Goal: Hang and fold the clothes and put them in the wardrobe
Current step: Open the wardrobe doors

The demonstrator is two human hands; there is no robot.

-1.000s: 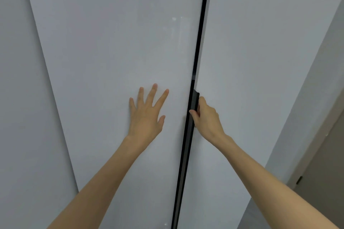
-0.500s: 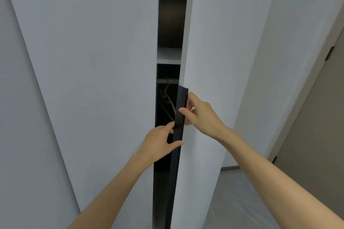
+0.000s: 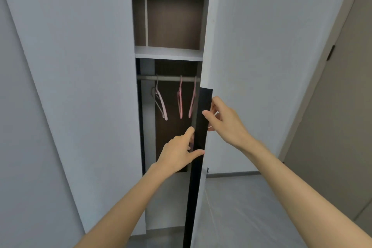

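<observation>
Now both my hands hold the door's black edge strip (image 3: 199, 147), left hand (image 3: 177, 153) and right hand (image 3: 225, 123) pinched shut on it, to reach the pink hangers (image 3: 181, 104).

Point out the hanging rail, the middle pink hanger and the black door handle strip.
hanging rail (image 3: 171, 78), head view, bare stretch between hangers.
middle pink hanger (image 3: 180, 104), head view, its arm.
black door handle strip (image 3: 203, 115), head view, upper part.

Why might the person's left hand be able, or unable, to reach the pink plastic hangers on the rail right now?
Probably able: the left hand sits at the black door edge strip, and the open gap leaves the pink plastic hangers unobstructed.
</observation>
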